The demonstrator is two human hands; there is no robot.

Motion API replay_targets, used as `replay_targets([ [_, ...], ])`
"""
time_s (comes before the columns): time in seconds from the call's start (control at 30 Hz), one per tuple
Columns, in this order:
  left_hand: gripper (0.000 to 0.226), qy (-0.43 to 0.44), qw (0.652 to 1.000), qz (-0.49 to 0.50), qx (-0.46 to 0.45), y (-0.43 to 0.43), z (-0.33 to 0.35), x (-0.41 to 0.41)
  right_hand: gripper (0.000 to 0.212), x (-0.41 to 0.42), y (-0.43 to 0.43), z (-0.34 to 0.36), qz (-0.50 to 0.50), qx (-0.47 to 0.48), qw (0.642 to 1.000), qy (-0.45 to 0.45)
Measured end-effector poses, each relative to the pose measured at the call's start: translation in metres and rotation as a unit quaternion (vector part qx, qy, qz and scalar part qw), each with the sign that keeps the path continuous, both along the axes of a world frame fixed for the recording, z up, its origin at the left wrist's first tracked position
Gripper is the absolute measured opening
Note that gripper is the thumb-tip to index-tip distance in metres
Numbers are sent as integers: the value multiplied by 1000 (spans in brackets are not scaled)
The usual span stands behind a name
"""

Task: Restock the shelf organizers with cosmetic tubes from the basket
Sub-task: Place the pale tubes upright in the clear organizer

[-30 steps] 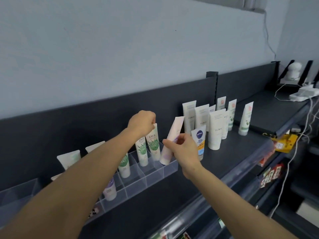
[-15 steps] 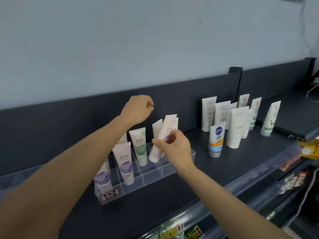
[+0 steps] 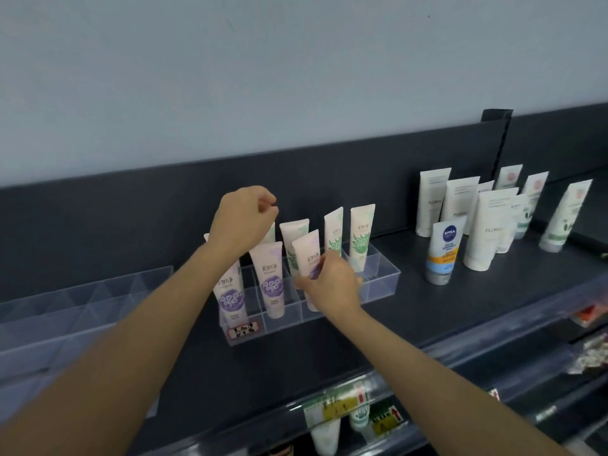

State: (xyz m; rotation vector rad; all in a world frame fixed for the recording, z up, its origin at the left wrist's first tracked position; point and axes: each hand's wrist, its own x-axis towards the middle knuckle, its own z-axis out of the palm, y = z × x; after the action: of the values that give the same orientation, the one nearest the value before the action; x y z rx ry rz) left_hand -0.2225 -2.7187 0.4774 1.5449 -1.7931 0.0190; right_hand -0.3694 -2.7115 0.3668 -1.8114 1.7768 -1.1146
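Observation:
A clear plastic shelf organizer (image 3: 383,286) stands on the dark shelf, with several pale tubes upright in its compartments. My right hand (image 3: 332,287) grips a purple-label tube (image 3: 307,255) that stands in a front compartment. My left hand (image 3: 241,220) hovers above the back row with its fingers curled and nothing in it. Two more purple-label tubes (image 3: 271,281) stand in the front row to the left, and green-label tubes (image 3: 361,238) fill the back row. The basket is out of view.
A second clear organizer (image 3: 65,304) sits at the left of the dark shelf (image 3: 411,311). White tubes (image 3: 490,232) and a blue-and-orange tube (image 3: 442,250) stand loose at the right. Lower shelves with price tags (image 3: 355,411) lie below.
My right hand has moved the purple-label tube from its lean over the right compartments down into a front compartment. My left hand has let go of a green tube and lifted. The view swung left.

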Motion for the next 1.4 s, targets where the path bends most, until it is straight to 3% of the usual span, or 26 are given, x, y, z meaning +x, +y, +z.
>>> replay_targets([
  [0.23, 29, 19, 1000, 9, 6, 36, -12, -6, 53, -9, 6, 1, -24, -8, 998, 53],
  [0.47, 24, 54, 997, -10, -59, 87, -20, -38, 59, -40, 32, 5, 9, -37, 998, 41],
  [0.57, 22, 72, 992, -58, -80, 116, -42, -69, 50, -74, 60, -9, 31, -82, 996, 9],
  [0.73, 27, 61, 984, -166, 9, 147, -114, -138, 22, -148, 117, -64, 13, -78, 997, -25],
  [0.93, 25, 25, 954, -227, 196, 175, -217, -209, 5, -232, 181, -164, -23, 109, 994, 23],
  [1.07, 23, -57, 907, -249, 336, 196, -289, -233, 16, -278, 218, -228, -11, 288, 952, 102],
  [1.2, 15, -87, 861, -234, 442, 219, -345, -243, 26, -310, 253, -274, 76, 457, 873, 151],
  [1.3, 16, -101, 838, -242, 479, 235, -372, -249, 27, -322, 270, -301, 151, 529, 800, 241],
  [1.4, 17, -99, 831, -238, 494, 247, -394, -255, 33, -332, 283, -322, 155, 568, 766, 258],
])
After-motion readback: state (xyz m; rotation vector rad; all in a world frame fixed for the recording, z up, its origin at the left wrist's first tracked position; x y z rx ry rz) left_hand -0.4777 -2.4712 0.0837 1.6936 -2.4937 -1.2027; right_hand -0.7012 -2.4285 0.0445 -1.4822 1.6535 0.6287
